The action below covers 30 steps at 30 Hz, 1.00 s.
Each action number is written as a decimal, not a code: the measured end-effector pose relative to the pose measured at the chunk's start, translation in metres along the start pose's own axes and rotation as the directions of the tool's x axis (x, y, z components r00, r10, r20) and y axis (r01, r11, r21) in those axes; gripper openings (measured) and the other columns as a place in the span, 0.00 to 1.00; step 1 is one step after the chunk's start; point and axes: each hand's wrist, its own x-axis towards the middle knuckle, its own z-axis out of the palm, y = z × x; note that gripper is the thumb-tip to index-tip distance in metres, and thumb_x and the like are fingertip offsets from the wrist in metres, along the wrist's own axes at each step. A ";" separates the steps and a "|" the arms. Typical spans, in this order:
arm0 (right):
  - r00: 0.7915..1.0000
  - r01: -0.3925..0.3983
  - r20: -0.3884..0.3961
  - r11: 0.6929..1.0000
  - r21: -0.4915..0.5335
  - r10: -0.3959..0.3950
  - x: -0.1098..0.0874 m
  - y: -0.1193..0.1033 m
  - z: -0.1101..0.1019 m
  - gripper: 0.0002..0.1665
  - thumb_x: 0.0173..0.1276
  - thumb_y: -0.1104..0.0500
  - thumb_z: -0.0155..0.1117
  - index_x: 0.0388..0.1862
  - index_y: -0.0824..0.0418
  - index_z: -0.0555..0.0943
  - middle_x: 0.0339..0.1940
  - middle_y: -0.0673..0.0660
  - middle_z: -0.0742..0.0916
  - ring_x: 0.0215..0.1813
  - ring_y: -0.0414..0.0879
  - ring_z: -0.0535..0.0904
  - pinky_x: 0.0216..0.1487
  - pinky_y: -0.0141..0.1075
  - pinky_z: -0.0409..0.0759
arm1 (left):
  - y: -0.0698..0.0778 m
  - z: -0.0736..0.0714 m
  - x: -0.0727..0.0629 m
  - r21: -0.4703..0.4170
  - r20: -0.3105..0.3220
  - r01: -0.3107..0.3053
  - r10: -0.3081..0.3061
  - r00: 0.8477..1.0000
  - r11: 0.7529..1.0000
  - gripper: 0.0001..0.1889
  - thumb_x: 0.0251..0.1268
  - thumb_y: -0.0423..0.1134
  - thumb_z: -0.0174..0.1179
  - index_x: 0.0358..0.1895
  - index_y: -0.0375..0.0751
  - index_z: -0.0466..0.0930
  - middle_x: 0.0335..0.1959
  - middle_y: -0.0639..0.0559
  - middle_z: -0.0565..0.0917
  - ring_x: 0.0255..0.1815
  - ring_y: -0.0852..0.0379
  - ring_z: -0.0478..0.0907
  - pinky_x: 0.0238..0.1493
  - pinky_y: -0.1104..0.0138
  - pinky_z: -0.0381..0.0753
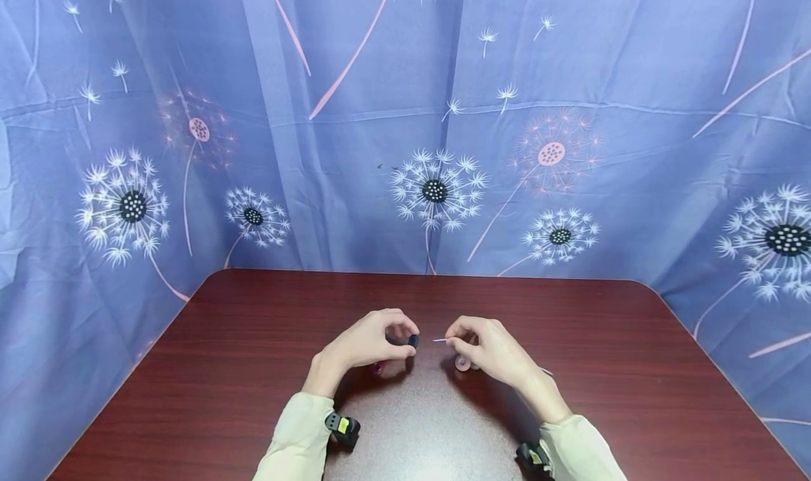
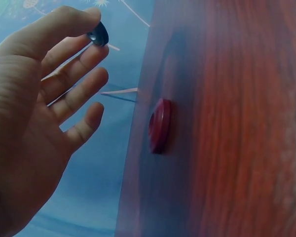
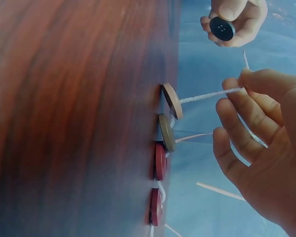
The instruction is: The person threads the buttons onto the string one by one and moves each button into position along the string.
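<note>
My left hand pinches a dark round button between thumb and index fingertip; its small holes face my right hand in the right wrist view. Opposite it, my right hand holds a white cord between thumb and forefinger, and a short tip sticks out toward the button. A gap separates cord tip and button. Threaded on the cord below are a tan button, a brownish button and two red buttons. Under my left hand, a loose dark red button rests on the table.
The dark red-brown wooden table has rounded far corners. A blue curtain with dandelion prints hangs behind it and at both sides. Light glares off the tabletop between the forearms.
</note>
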 end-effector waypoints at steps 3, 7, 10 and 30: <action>1.000 0.002 -0.001 1.000 0.000 -0.002 0.000 0.000 0.000 0.05 0.71 0.61 0.63 0.41 0.61 0.83 0.30 0.61 0.86 0.25 0.52 0.86 0.24 0.40 0.82 | 0.001 0.002 0.001 -0.014 0.000 -0.013 0.013 1.000 1.000 0.16 0.56 0.42 0.69 0.49 0.48 0.84 0.38 0.60 0.82 0.43 0.64 0.79 0.49 0.68 0.78; 1.000 0.001 0.000 1.000 0.005 -0.001 0.000 0.000 0.000 0.05 0.71 0.60 0.63 0.41 0.62 0.82 0.30 0.61 0.87 0.25 0.52 0.86 0.24 0.42 0.83 | 0.002 0.005 0.003 -0.032 -0.005 -0.031 0.031 1.000 0.999 0.17 0.57 0.40 0.68 0.51 0.46 0.84 0.39 0.59 0.82 0.43 0.64 0.79 0.49 0.69 0.78; 1.000 0.007 0.001 1.000 0.008 -0.007 0.000 0.000 0.000 0.06 0.72 0.60 0.63 0.41 0.62 0.82 0.30 0.61 0.87 0.25 0.52 0.86 0.24 0.43 0.83 | 0.003 0.006 0.003 -0.036 -0.015 -0.050 0.049 0.999 0.998 0.17 0.57 0.39 0.68 0.52 0.45 0.84 0.40 0.58 0.82 0.43 0.64 0.80 0.49 0.69 0.79; 1.000 0.015 -0.010 1.000 -0.002 -0.015 0.001 0.001 0.000 0.06 0.72 0.60 0.62 0.42 0.61 0.83 0.30 0.60 0.87 0.24 0.51 0.86 0.23 0.42 0.82 | 0.007 0.013 0.007 -0.068 -0.050 -0.041 0.037 0.998 0.997 0.15 0.60 0.41 0.67 0.50 0.52 0.83 0.43 0.63 0.84 0.46 0.65 0.80 0.51 0.69 0.79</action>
